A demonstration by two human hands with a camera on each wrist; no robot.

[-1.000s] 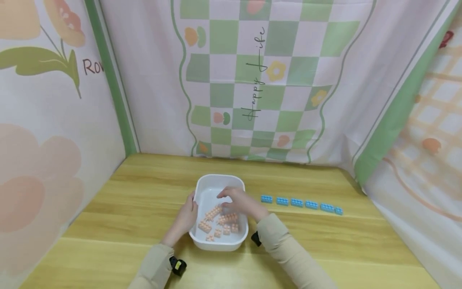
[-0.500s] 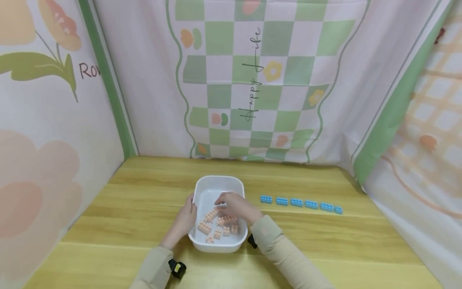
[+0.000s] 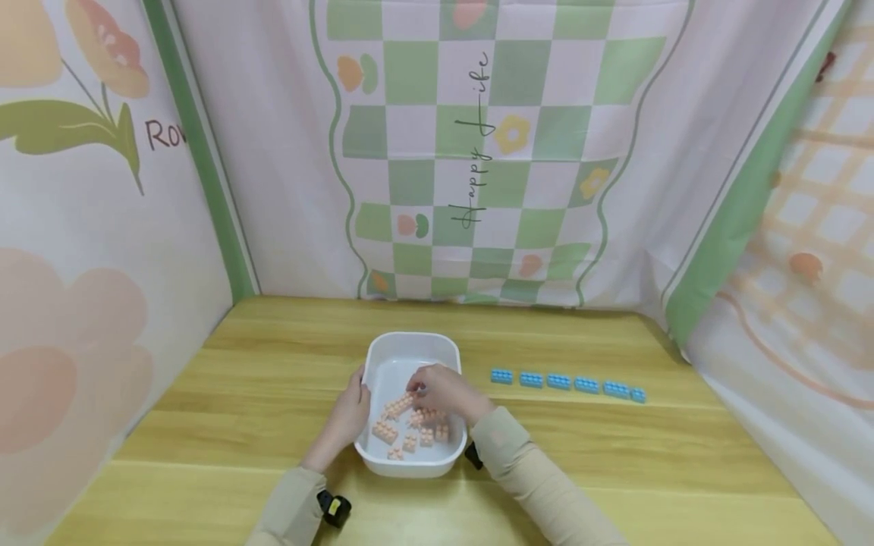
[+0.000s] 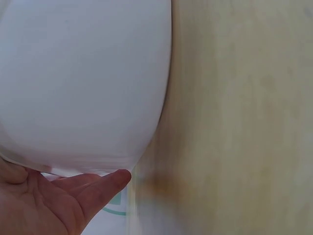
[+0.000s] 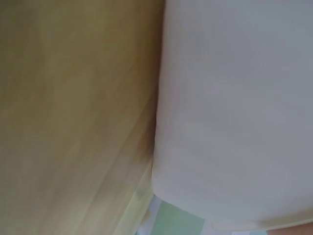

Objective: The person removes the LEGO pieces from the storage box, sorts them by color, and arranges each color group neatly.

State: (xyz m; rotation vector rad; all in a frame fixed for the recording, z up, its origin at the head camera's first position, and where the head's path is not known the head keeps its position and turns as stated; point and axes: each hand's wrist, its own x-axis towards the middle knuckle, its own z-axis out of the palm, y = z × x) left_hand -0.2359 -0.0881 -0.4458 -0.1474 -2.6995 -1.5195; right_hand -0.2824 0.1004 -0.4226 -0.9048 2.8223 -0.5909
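Observation:
A white plastic bin stands on the table with several peach building bricks lying in it. My left hand grips the bin's left rim; in the left wrist view its fingers lie along the outer wall. Reaching over the right rim, my right hand has its fingers curled down inside the bin. Its fingertips pinch the upper end of a long peach brick. The hand hides part of the other bricks. Only the bin's outer wall and a sliver of hand show in the right wrist view.
Right of the bin, several blue building bricks form a row on the wooden table. A patterned curtain hangs behind the table's back edge, and printed cloth stands at both sides.
My right hand has lowered slightly into the bin, and its spread fingers have drawn together at the long peach brick. The left hand keeps its grip on the rim.

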